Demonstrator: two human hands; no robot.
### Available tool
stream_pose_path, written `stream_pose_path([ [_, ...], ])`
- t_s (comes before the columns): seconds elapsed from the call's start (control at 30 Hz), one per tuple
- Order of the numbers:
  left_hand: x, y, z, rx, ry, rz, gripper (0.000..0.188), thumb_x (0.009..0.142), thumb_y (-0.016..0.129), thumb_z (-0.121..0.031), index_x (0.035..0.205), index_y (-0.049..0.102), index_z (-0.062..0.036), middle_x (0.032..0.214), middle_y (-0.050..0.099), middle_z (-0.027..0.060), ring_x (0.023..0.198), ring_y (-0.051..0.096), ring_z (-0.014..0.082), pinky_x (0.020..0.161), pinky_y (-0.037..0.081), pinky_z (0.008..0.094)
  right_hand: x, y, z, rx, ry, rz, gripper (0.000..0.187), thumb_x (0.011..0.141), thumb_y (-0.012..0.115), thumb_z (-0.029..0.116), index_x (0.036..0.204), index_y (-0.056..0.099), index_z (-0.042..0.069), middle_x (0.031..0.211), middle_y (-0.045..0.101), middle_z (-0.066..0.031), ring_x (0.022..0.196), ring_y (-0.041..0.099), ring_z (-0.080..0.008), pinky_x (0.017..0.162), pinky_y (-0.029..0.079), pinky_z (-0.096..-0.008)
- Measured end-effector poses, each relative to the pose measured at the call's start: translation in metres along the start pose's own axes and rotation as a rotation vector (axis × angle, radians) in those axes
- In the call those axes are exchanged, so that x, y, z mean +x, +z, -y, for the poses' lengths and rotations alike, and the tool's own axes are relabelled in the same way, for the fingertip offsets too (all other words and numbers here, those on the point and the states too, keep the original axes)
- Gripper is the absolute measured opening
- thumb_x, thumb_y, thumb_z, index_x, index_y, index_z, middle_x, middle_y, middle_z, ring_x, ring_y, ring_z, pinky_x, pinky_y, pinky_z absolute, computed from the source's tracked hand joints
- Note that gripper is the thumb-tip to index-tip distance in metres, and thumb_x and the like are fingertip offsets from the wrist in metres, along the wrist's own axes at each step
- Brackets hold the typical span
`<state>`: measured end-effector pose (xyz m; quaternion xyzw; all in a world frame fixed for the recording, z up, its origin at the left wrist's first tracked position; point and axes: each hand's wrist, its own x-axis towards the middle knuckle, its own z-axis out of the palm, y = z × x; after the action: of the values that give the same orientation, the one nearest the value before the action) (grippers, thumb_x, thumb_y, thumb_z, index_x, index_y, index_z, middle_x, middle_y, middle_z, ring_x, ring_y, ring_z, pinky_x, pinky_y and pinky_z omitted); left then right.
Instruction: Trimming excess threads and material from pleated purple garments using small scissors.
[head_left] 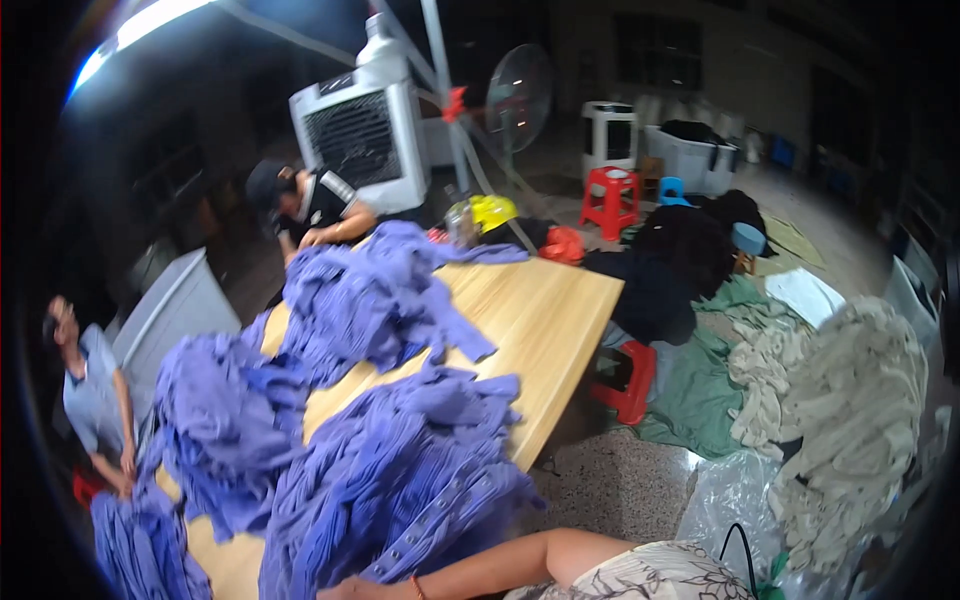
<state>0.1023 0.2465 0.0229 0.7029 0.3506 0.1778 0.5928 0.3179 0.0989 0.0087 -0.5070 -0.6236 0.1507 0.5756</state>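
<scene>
My right forearm reaches in from the lower right, below a short patterned sleeve (650,575), with a thin reddish bracelet (418,588) at the wrist. My right hand (345,590) is at the bottom edge, mostly cut off, against the nearest heap of purple knit garments (400,460). Its fingers are hidden. A placket with a row of round buttons or eyelets (450,522) runs along the front of this heap. My left hand is out of view. More purple garments lie in a left heap (225,420) and a far heap (360,290) on the wooden table (545,320).
A person in black (335,210) bends over the far heap; another in light blue (100,400) handles purple garments at left. Right of the table are a red stool (630,385), green cloth (690,390), a pale garment pile (850,400) and clear plastic (735,500). An air cooler (365,140) stands behind.
</scene>
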Motion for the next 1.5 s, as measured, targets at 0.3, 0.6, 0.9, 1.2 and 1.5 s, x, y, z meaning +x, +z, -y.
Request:
stream_pose_path([
  [0.3, -0.040, 0.042, -0.046, -0.461, -0.078, -0.084, 0.020, 0.092, 0.066, -0.010, 0.108, 0.066, 0.0011, 0.099, 0.065, 0.0015, 0.093, 0.057, 0.0091, 0.084, 0.045, 0.0259, 0.009, -0.044, 0.027, -0.210, 0.149, 0.056, 0.038, 0.084, 0.077, 0.020, 0.117, 0.067, 0.006, 0.087, 0.067, -0.0102, 0.068, 0.065, -0.0221, 0.061, 0.050, -0.0319],
  [0.6, -0.065, 0.038, -0.039, -0.678, -0.062, -0.016, 0.017, 0.095, 0.066, -0.008, 0.109, 0.066, 0.0010, 0.097, 0.069, 0.0000, 0.085, 0.060, 0.0042, 0.078, 0.048, 0.0197, 0.033, 0.007, 0.042, 0.227, 0.261, 0.257, 0.045, 0.084, 0.080, 0.012, 0.123, 0.062, 0.001, 0.094, 0.067, -0.0050, 0.084, 0.058, -0.0056, 0.075, 0.048, -0.0219],
  [0.9, -0.071, 0.025, -0.016, -0.723, -0.088, -0.056, 0.020, 0.092, 0.068, -0.007, 0.111, 0.065, 0.0016, 0.091, 0.066, 0.0012, 0.075, 0.056, 0.0059, 0.069, 0.045, 0.0201, 0.047, 0.016, 0.034, 0.234, 0.457, 0.348, 0.021, 0.092, 0.072, 0.016, 0.083, 0.062, -0.001, 0.061, 0.042, -0.0038, 0.062, 0.038, -0.0069, 0.053, 0.037, -0.0283],
  [1.2, -0.070, 0.025, -0.003, -0.729, -0.131, -0.083, 0.013, 0.095, 0.067, -0.013, 0.100, 0.067, -0.0005, 0.084, 0.071, 0.0048, 0.073, 0.059, 0.0060, 0.070, 0.046, 0.0205, 0.049, 0.021, 0.030, 0.225, 0.440, 0.317, 0.023, 0.095, 0.068, 0.018, 0.083, 0.062, -0.002, 0.061, 0.040, -0.0021, 0.062, 0.036, -0.0072, 0.053, 0.036, -0.0280],
  [1.5, -0.075, 0.021, -0.013, -0.803, -0.083, -0.085, 0.012, 0.097, 0.063, -0.014, 0.095, 0.067, -0.0035, 0.084, 0.071, 0.0059, 0.072, 0.058, 0.0067, 0.070, 0.046, 0.0209, 0.042, 0.005, 0.049, -0.115, 0.140, 0.354, 0.049, 0.087, 0.073, 0.008, 0.132, 0.058, 0.000, 0.084, 0.059, -0.0084, 0.068, 0.055, -0.0136, 0.061, 0.044, -0.0261],
])
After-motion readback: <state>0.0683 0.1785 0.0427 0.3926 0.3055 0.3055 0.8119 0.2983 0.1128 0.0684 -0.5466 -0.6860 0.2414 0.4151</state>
